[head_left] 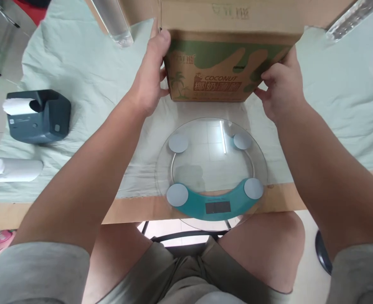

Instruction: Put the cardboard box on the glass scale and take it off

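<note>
While my left hand point(148, 78) and right hand point(281, 90) clasp the carton point(224, 63), fingers seemingly curled, the scale point(211, 169) sits just beside

desk point(135, 210): wood | cloth point(88, 76) on top | on cloth: box point(218, 67), scale point(210, 169), printer point(39, 116), paper roll point(13, 169)

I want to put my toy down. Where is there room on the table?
Bare cloth lies right of the cardboard box, and between the label printer and the glass scale. The middle is crowded.
</note>
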{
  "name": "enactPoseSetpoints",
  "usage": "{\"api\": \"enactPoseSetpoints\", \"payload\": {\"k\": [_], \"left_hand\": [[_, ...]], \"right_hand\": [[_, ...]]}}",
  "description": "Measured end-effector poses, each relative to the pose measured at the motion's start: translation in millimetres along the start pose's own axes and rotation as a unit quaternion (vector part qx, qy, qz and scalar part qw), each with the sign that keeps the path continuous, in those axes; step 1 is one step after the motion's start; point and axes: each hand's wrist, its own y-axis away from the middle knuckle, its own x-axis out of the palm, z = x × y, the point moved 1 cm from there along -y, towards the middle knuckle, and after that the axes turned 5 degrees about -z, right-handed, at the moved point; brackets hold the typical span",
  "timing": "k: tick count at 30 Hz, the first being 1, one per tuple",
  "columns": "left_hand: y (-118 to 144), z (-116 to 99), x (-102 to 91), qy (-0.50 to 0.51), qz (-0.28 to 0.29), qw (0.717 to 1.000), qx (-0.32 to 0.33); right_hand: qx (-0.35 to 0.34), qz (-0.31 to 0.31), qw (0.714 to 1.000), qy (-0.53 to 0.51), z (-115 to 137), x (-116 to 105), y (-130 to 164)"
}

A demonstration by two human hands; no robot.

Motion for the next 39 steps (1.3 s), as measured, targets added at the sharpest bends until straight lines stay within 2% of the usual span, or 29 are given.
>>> {"api": "enactPoseSetpoints", "payload": {"k": [2,3,6,9,13,16,20,22,26,31,39], "left_hand": [[9,-6,4.8,0.028,0.089,0.996,-0.014],[14,-10,6.0,0.039,0.107,0.993,-0.009],[28,-26,5.8,0.058,0.103,0.993,0.023],[51,-51,3.9,0.074,0.11,0.989,0.058],[102,-85,3.0,0.085,0.126,0.985,0.087],[149,-95,3.8,0.1,0.132,0.984,0.069],[205,-87,2.0,0.12,0.092,0.988,0.007],[228,-79,-0.7,0.123,0.082,0.989,-0.001],[260,-69,-5.8,0.109,0.123,0.986,0.024],[277,-62,-5.5,0.106,0.141,0.983,0.044],[277,-54,-7.6,0.109,0.131,0.985,0.033]], "right_hand": [[-0.005,-0.017,1.0,-0.008,1,0,2],[-0.004,-0.031,0.999,-0.007,3,0,3],[-0.003,-0.047,0.999,0.002,19,-3,10],[-0.032,-0.048,0.998,-0.015,47,-12,30],[-0.045,-0.057,0.997,-0.018,77,-30,81],[-0.053,-0.062,0.996,-0.022,77,-44,124],[-0.047,-0.044,0.998,-0.022,55,-61,173],[-0.04,-0.037,0.998,-0.016,44,-69,193],[-0.028,-0.042,0.999,-0.007,33,-81,223],[-0.017,-0.039,0.999,-0.008,30,-81,237],[-0.019,-0.036,0.999,-0.035,26,-79,240]]}}
